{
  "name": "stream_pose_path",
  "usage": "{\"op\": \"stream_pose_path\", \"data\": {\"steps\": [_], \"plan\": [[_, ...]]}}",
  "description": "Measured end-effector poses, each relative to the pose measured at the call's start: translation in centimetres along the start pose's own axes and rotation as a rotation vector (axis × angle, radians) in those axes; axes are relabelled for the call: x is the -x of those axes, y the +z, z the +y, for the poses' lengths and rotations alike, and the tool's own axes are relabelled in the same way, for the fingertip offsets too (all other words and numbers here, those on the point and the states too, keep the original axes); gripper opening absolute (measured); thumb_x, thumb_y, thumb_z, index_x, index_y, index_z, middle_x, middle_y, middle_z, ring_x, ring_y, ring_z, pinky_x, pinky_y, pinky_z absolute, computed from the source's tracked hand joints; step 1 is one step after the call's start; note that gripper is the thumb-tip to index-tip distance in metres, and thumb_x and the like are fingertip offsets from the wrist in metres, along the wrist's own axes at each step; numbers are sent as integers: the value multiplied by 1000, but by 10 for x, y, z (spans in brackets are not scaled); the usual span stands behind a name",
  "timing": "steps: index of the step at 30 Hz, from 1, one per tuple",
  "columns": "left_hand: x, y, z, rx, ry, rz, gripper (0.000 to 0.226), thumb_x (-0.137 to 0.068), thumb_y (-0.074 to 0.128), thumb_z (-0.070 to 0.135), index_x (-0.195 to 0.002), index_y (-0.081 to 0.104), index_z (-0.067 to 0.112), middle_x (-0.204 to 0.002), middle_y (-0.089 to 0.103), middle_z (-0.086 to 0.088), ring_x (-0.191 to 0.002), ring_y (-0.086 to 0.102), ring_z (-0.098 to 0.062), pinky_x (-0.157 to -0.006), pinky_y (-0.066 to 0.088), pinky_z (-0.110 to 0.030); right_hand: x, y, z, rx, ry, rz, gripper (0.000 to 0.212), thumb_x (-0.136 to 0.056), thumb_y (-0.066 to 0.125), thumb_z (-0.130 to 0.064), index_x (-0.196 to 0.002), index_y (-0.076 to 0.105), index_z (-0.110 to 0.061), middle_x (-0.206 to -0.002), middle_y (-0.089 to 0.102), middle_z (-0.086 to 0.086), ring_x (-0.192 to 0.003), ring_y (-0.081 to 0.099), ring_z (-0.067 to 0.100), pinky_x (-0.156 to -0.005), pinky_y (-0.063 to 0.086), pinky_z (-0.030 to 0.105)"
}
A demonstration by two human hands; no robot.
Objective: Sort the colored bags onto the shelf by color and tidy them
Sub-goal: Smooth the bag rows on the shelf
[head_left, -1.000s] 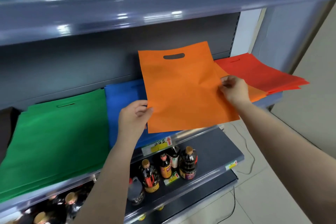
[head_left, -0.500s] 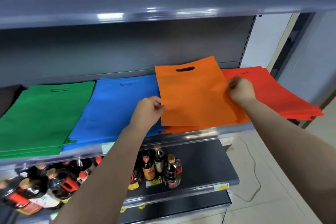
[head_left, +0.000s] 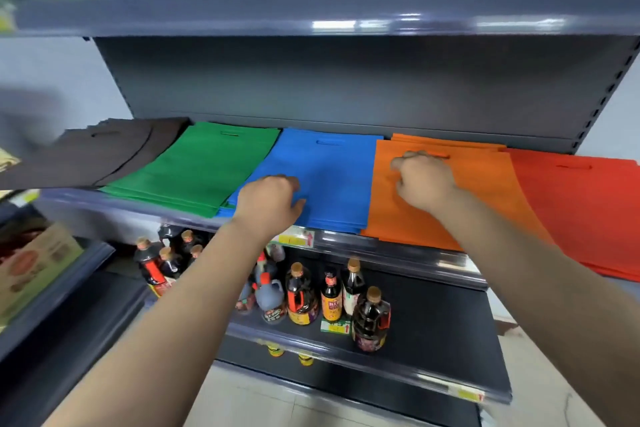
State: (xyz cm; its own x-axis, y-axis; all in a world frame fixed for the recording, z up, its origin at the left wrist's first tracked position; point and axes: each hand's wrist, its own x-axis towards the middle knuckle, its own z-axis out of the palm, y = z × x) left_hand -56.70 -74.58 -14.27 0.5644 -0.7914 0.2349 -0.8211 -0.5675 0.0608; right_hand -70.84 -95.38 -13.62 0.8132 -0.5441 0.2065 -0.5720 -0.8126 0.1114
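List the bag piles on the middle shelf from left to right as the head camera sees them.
black bags → green bags → blue bags → orange bags → red bags

**Our two bare arms**

We see only our own forearms and hands. Our left hand [head_left: 268, 204] and right hand [head_left: 420, 184] wear no gloves, rings or watch that we can make out. Both forearms are bare up to the picture's lower edge; no sleeve or cuff shows on either one.
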Motion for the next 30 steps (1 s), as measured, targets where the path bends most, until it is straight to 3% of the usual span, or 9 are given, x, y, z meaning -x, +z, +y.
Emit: {"op": "stream_pose_path", "data": {"steps": [8,14,18,22,30], "plan": [[63,-43,-104,-75,-154,54,37,-93,52,36,-125,57,20,-122,62,-3,-113,56,-26,-84,46,-33,-37,-13,-108,-76,-122,-41,37,-90,47,-11,-126,55,-18,-125,54,6,-120,46,28,-89,43,35],[122,-75,-212,-251,-343,37,32,-92,49,34,-118,58,16,-117,62,-6,-112,55,-28,-83,43,-33,-52,-39,-261,-61,-391,30,33,-90,49,-16,-123,56,-16,-122,55,4,-118,47,26,-91,41,34],[167,-97,-289,-401,-467,9,28,-92,45,32,-111,59,17,-110,63,-4,-105,56,-27,-71,34,-31,-56,-61,-372,-43,-550,86,31,-91,48,-18,-121,56,-16,-121,56,5,-116,48,25,-91,40,34],[212,-120,-362,-420,-577,29,28,-93,48,35,-109,60,16,-110,64,-4,-108,56,-27,-82,39,-33,-56,-80,-474,-51,-687,129,29,-93,46,-21,-120,55,-16,-121,54,5,-117,46,25,-89,38,35],[283,-145,-483,-394,-832,9,32,-92,49,32,-120,56,18,-116,61,-5,-115,51,-27,-89,39,-35,-47,-110,-636,-98,-900,178,30,-95,42,-21,-122,53,-15,-122,53,5,-117,45,24,-87,38,35]]}}
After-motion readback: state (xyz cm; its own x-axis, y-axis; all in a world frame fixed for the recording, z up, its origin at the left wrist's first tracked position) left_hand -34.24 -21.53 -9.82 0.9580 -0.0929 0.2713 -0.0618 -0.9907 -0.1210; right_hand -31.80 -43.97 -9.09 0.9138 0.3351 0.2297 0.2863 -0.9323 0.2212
